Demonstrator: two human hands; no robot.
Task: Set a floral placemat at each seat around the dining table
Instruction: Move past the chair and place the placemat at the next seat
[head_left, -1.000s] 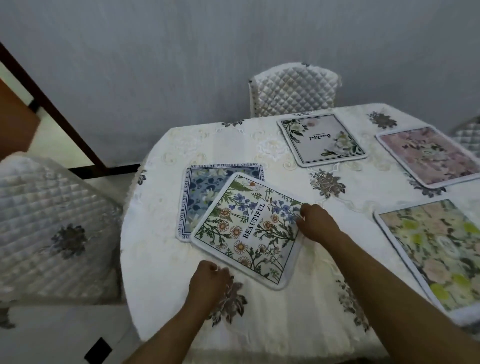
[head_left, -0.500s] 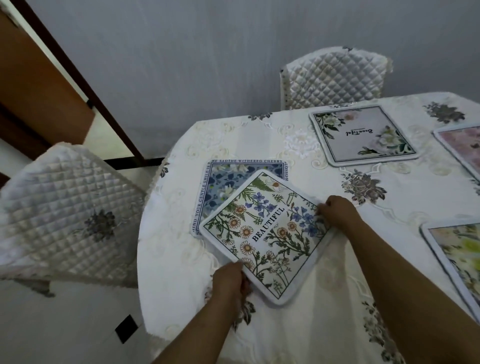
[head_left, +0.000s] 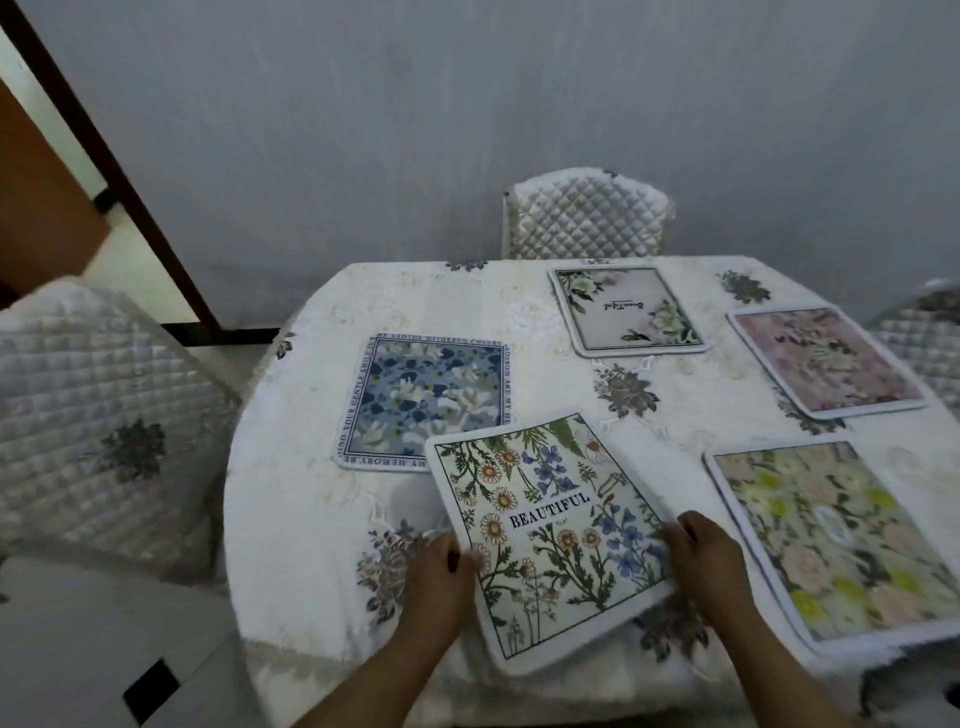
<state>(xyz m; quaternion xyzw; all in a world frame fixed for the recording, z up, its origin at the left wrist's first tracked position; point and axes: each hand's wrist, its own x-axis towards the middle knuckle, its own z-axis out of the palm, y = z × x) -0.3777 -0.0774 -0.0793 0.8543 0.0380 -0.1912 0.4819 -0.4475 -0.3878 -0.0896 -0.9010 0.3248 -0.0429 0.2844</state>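
Observation:
A white placemat printed with wildflowers and the word BEAUTIFUL (head_left: 545, 525) lies tilted at the near edge of the table (head_left: 311, 467). My left hand (head_left: 439, 582) grips its left edge and my right hand (head_left: 704, 558) grips its right edge. Its far corner just overlaps a blue floral placemat (head_left: 428, 397) with a text border. A white placemat with green leaves (head_left: 626, 312) lies at the far seat. A pink floral placemat (head_left: 826, 361) is at the right and a yellow-and-peach floral placemat (head_left: 831, 540) at the near right.
The table carries a cream embroidered cloth. Quilted chairs stand at the far side (head_left: 587, 213), at the left (head_left: 98, 415) and at the right edge (head_left: 919, 343). A grey wall runs behind, with a brown door frame (head_left: 104, 161) at the left.
Both hands have pulled the BEAUTIFUL placemat toward me and turned it, uncovering most of the blue placemat beneath. My view shifted back to the right.

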